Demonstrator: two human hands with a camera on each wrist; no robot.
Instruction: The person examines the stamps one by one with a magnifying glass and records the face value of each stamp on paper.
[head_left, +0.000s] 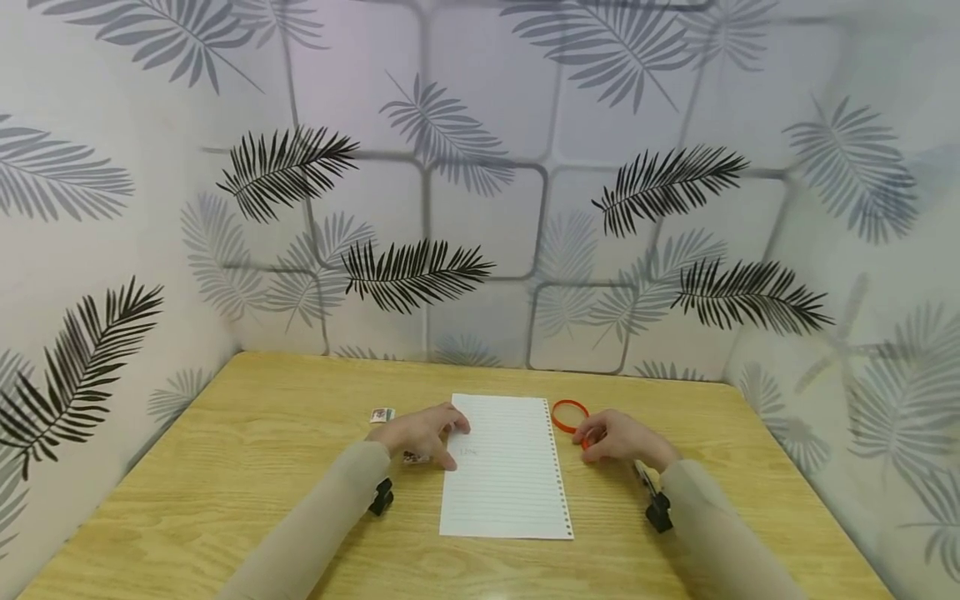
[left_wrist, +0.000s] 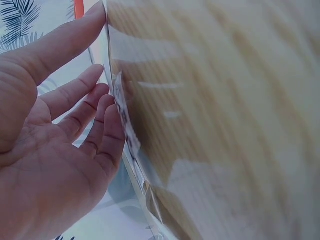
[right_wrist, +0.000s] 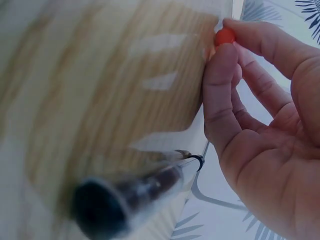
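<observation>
Under the right hand (head_left: 622, 439), a half-hidden orange band (head_left: 570, 414).

A light wooden table (head_left: 247, 467) fills the lower half of the head view, set into a corner of leaf-patterned walls. A lined, hole-punched sheet of paper (head_left: 510, 483) lies at its centre, with an orange band (head_left: 568, 414) just off the sheet's upper right corner and a pen (head_left: 645, 479) lower right of that. Left of the sheet sit a small printed card (head_left: 382, 414) and another small card (head_left: 415, 457), partly hidden, below it.
</observation>
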